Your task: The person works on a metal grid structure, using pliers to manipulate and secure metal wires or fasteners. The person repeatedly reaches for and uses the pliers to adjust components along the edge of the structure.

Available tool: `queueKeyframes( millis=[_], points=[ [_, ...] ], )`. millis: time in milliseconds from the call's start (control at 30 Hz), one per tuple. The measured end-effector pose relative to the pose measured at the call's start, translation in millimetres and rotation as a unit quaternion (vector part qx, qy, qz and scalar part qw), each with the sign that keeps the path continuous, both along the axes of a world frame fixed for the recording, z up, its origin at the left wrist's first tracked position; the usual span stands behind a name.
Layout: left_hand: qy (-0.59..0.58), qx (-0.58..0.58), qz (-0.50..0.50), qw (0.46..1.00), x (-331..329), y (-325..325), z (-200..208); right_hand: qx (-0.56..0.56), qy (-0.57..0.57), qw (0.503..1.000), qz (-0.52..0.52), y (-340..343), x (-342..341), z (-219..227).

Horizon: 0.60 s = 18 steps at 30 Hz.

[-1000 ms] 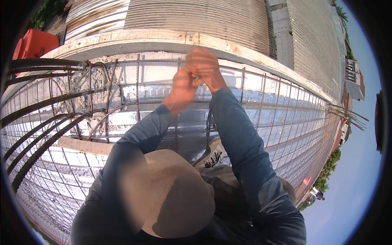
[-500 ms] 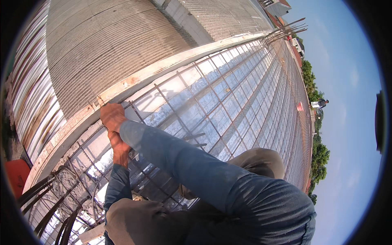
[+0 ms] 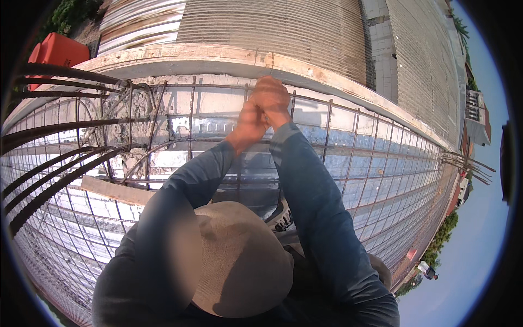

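Both hands are together over the outer bar of a rebar mesh (image 3: 329,122), close to a wooden form board (image 3: 218,53). My right hand (image 3: 272,97) is closed in a fist, farther out and against the board side. Just below and left of it, my left hand (image 3: 249,124) is closed too, pressed against the right. Whatever they grip is hidden by the fingers. Thin wire-like strands (image 3: 271,59) show at the board just beyond the right hand. Under the mesh lie shiny metal decking (image 3: 359,163) and a pale concrete strip (image 3: 218,101).
Thick rebar ends (image 3: 60,128) jut out at the left above rough concrete. A wood piece (image 3: 117,191) lies on the mesh. Past the board are a corrugated roof (image 3: 272,24) and a red container (image 3: 62,52). More bars (image 3: 468,163) stick out far right; a distant person (image 3: 427,270) stands lower right.
My view has swung round, so the board now runs across the top and both forearms reach upward. The hands remain together at the board, with the left forearm showing more.
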State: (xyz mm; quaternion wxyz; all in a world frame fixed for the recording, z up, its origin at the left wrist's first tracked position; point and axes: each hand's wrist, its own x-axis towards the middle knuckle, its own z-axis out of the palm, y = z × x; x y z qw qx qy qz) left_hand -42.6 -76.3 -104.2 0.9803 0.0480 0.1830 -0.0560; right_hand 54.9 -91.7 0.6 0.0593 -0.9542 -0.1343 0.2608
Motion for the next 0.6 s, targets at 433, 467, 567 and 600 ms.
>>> queueKeyframes(
  millis=[433,467,567,600],
  points=[
    [0.070,-0.053,0.019,0.996,6,-11,2,-0.003,0.017,0.999,-0.042,-1,8,8],
    [0.048,-0.074,0.027,0.996,8,-11,8,0.019,-0.018,0.999,-0.034,-4,5,6],
    [0.009,-0.114,0.057,0.992,11,-8,11,0.071,-0.127,0.989,0.001,-10,-11,-8],
    [0.017,-0.116,0.065,0.991,11,-8,14,0.074,-0.163,0.984,0.016,-12,-16,-13]
  ],
)
